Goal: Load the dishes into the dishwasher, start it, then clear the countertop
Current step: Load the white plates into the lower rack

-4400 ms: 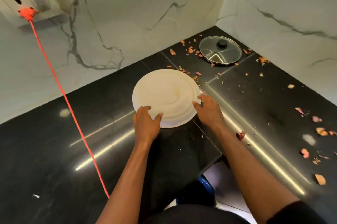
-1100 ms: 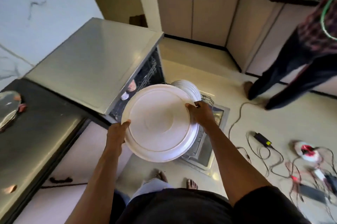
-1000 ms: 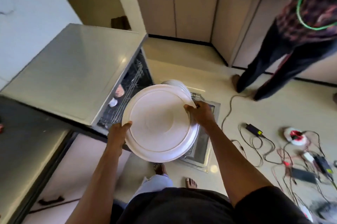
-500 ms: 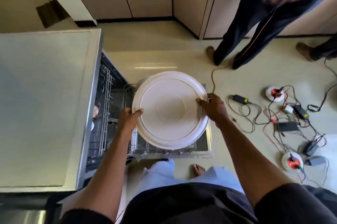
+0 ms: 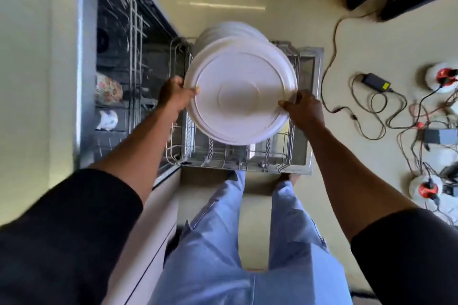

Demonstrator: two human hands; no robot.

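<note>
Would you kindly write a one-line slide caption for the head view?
Left hand and right hand hold a white plate over the dishwasher's pulled-out rack, near other plates.

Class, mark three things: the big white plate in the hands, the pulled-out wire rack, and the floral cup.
big white plate [image 5: 239,96], head view, middle of its face.
wire rack [image 5: 269,156], head view, near-side tines.
floral cup [image 5: 107,89], head view, its patterned side.
</note>
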